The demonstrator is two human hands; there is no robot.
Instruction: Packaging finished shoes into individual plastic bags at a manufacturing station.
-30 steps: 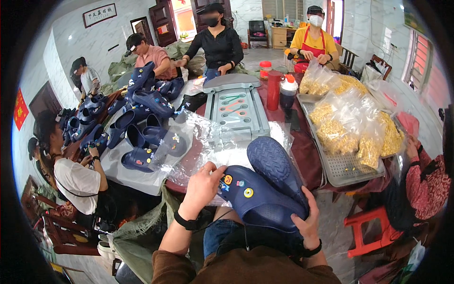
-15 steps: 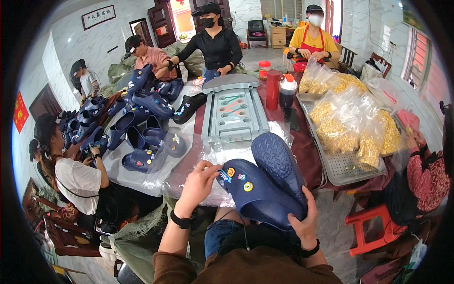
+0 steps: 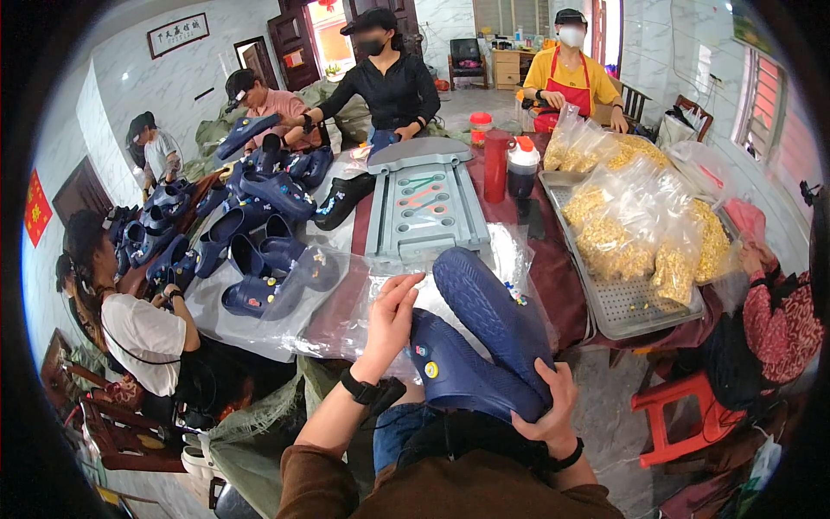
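Your right hand [image 3: 543,406] grips the navy clog pair [image 3: 480,346]; your left hand [image 3: 391,318], fingers loose, touches its toe end, below the grey tray [image 3: 424,208].

Both hands raised before the chest: left hand [image 3: 391,322] open, fingers spread; right hand [image 3: 546,413] curled in a grip

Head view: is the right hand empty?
No, the right hand grips the heel end of the dark blue clogs, while the left hand rests on them.

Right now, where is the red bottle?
In the head view, the red bottle stands on the table's far right side, between the grey tray and the dark bottle.
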